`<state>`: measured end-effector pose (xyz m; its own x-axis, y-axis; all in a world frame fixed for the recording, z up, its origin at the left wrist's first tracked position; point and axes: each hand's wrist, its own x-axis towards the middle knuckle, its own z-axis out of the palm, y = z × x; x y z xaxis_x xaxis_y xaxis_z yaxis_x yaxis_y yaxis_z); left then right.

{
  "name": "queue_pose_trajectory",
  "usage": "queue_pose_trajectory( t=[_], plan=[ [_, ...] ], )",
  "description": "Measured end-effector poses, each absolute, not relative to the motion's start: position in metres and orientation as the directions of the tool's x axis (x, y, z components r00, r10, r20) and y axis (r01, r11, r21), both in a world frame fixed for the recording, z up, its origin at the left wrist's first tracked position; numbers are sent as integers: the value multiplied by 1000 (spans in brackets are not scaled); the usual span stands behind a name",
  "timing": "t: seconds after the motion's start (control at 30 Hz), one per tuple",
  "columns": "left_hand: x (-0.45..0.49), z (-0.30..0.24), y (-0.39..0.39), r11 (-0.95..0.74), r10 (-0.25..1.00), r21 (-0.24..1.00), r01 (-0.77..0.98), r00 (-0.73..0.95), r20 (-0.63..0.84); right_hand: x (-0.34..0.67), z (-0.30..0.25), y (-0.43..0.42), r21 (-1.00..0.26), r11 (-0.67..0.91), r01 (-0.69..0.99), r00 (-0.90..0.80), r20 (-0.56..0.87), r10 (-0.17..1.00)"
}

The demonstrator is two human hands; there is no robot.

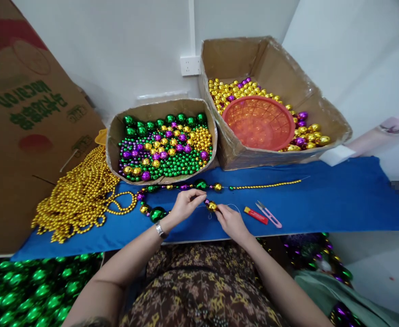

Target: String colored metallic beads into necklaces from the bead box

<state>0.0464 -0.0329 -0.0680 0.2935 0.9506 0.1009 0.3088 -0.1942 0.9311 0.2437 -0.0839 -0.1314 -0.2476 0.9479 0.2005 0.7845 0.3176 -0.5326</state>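
Observation:
My left hand [184, 203] and my right hand [231, 221] meet over the blue table cover [322, 195], both pinched on a small gold bead [212, 206] on a thin thread. A strand of green, purple and gold beads [199, 185] runs along the cloth just beyond my hands. It ends to the right in a thin string of small gold beads [267, 185]. A large green bead [158, 214] lies by my left wrist, which wears a silver watch.
A cardboard box of mixed green, purple and gold beads [163, 145] sits at centre back. A bigger box [270, 81] holds gold beads and an orange basket [258, 121]. Gold bead strands [80, 195] are heaped left. A red lighter [255, 215] and thread snips [269, 214] lie right.

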Motion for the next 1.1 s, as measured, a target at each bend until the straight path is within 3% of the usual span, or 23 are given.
queue_pose_trajectory(
  t=[0.13,0.3,0.47,0.53,0.57,0.63,0.7,0.77,0.87,1.1],
  plan=[
    [43,-49,-27,-280,941,881,381,291,173,249,-117,-79,-531,294,795,-198,232,952],
    [47,-5,-17,-280,925,936,212,322,203,231,-88,-66,-678,421,602,-190,391,901],
    [37,17,29,-229,872,968,105,464,156,226,-81,-59,-818,362,447,-160,324,932],
    [20,19,72,-289,900,941,178,385,203,230,-80,-58,-838,341,427,-149,307,940],
    [9,20,98,-318,931,911,263,269,247,232,-80,-59,-839,340,425,-148,306,941],
    [-21,20,149,-273,943,737,618,19,333,236,-79,-59,-833,344,434,-147,312,939],
    [-55,19,192,-66,921,447,892,-118,372,238,-79,-60,-821,353,449,-142,325,935],
    [-85,16,220,166,928,170,971,-212,305,239,-81,-59,-812,362,459,-134,339,931],
    [-112,8,236,207,950,71,976,-218,224,236,-84,-57,-806,367,465,-144,340,929],
    [-117,-5,233,68,988,9,998,-69,141,223,-83,-51,-794,392,464,-193,342,920]
  ],
)
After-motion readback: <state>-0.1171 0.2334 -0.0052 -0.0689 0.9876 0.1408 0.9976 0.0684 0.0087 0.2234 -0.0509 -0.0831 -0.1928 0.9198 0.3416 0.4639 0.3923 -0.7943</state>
